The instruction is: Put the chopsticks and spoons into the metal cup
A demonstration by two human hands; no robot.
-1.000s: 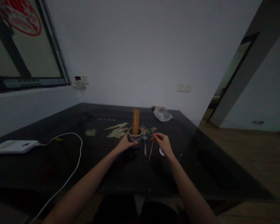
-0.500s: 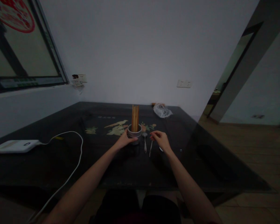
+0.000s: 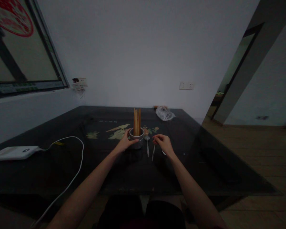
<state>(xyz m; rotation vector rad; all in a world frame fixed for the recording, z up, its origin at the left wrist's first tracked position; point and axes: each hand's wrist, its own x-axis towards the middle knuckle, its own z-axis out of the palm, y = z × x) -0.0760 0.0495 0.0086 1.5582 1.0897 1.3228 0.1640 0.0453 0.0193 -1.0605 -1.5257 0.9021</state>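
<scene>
Wrapped around the cup [image 3: 136, 136], the left hand [image 3: 124, 144] steadies it, probably so its upright chopsticks [image 3: 136, 122] cannot tip. Right of the cup, past a spoon [image 3: 147, 145], the right hand [image 3: 165, 144] pinches narrow over a thin utensil [image 3: 153, 154]; hold unclear.

Two bare arms, two bare hands, dark clothes

The long, thin left arm [image 3: 90, 181] and the long, thin right arm [image 3: 190, 187] are bare all the way up to the left hand [image 3: 125, 143] and the right hand [image 3: 165, 144]. Low down between them, soft dark clothes [image 3: 143, 213] cover the lap; the dim light hides their colour.
</scene>
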